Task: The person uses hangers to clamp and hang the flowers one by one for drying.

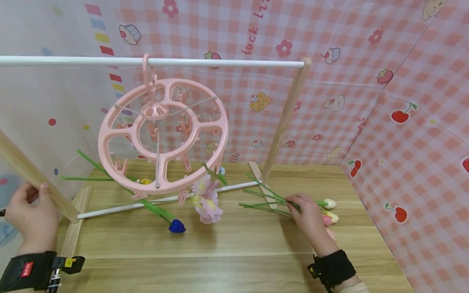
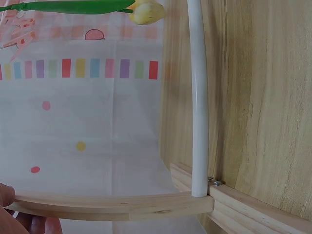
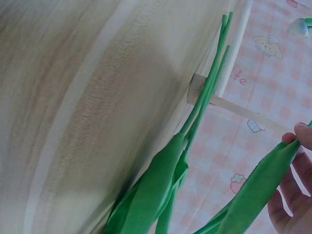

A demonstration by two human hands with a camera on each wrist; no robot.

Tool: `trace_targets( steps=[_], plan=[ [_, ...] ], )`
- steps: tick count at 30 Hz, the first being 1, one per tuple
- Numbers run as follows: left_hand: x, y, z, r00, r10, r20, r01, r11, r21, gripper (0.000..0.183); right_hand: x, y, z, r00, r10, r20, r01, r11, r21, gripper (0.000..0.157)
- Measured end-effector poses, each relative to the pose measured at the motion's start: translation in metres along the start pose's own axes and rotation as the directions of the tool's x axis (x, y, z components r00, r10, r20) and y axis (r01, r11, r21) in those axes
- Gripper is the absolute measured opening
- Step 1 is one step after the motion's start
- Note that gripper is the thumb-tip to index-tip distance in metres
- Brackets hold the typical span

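My left hand (image 1: 34,209) holds the left wooden post (image 1: 40,179) of a rack, thumb and fingers about its edge; the same post (image 2: 112,205) lies across the left wrist view. At the right, my right hand (image 1: 307,215) pinches the green stem of an artificial tulip (image 3: 263,185) just above its leaf. Beside it on the table are more tulips, with a white head (image 1: 329,204) and a pink-and-yellow head (image 1: 329,219). From the rack's white top rod (image 1: 227,63) hangs a round pink clip hanger (image 1: 104,134), holding a blue tulip (image 1: 177,226) and a pale purple flower (image 1: 208,207).
A yellow tulip (image 2: 147,11) also hangs under the ring. The rack's lower white rod (image 1: 113,210) joins wooden feet (image 1: 73,236) standing on the wood-grain table (image 1: 220,268). Pink checked cloth (image 1: 329,142) covers the back and right sides.
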State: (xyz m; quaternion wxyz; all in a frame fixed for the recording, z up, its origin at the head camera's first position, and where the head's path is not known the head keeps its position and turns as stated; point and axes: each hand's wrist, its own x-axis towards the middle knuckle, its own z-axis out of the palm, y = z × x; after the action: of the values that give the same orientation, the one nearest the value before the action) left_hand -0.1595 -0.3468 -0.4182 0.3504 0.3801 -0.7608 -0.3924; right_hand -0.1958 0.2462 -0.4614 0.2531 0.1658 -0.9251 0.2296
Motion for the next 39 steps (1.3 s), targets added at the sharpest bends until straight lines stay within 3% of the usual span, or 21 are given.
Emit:
trace_targets(
  steps=[9, 21, 26, 28, 30, 34, 36, 39],
  plan=[
    [0.0, 0.0, 0.001, 1.0, 0.025, -0.009, -0.025, 1.0, -0.015, 0.036, 0.004, -0.009, -0.008, 0.996, -0.021, -0.083, 0.028, 0.996, 0.086, 0.019],
    [0.0, 0.0, 0.002, 0.999, 0.037, -0.024, -0.037, 0.999, -0.015, 0.035, 0.004, -0.015, -0.009, 0.996, 0.001, -0.084, 0.011, 0.99, 0.143, 0.02],
    [-0.004, 0.003, -0.001, 1.0, -0.003, 0.015, 0.004, 0.999, -0.049, 0.037, 0.003, -0.016, -0.006, 0.996, -0.017, -0.087, 0.03, 0.988, 0.149, 0.022],
    [-0.008, 0.004, -0.003, 1.0, 0.008, 0.029, -0.006, 0.997, -0.075, 0.041, 0.003, -0.016, -0.005, 0.995, -0.029, -0.09, 0.042, 0.988, 0.148, 0.021],
    [-0.015, 0.009, -0.007, 0.998, 0.06, 0.017, -0.058, 0.992, -0.109, 0.045, 0.003, -0.016, -0.004, 0.996, -0.031, -0.089, 0.044, 0.988, 0.148, 0.021],
    [-0.035, 0.03, -0.017, 0.973, 0.224, -0.061, -0.231, 0.952, -0.198, 0.051, 0.002, -0.017, -0.003, 0.995, -0.035, -0.089, 0.049, 0.985, 0.165, 0.021],
    [-0.048, 0.046, -0.024, 0.954, 0.28, -0.105, -0.298, 0.917, -0.264, 0.051, 0.003, -0.018, -0.003, 0.995, -0.04, -0.095, 0.057, 0.982, 0.179, 0.02],
    [-0.068, 0.072, -0.034, 0.928, 0.334, -0.167, -0.374, 0.843, -0.387, 0.048, 0.004, -0.021, -0.002, 0.99, -0.072, -0.122, 0.096, 0.975, 0.202, 0.02]
  ],
)
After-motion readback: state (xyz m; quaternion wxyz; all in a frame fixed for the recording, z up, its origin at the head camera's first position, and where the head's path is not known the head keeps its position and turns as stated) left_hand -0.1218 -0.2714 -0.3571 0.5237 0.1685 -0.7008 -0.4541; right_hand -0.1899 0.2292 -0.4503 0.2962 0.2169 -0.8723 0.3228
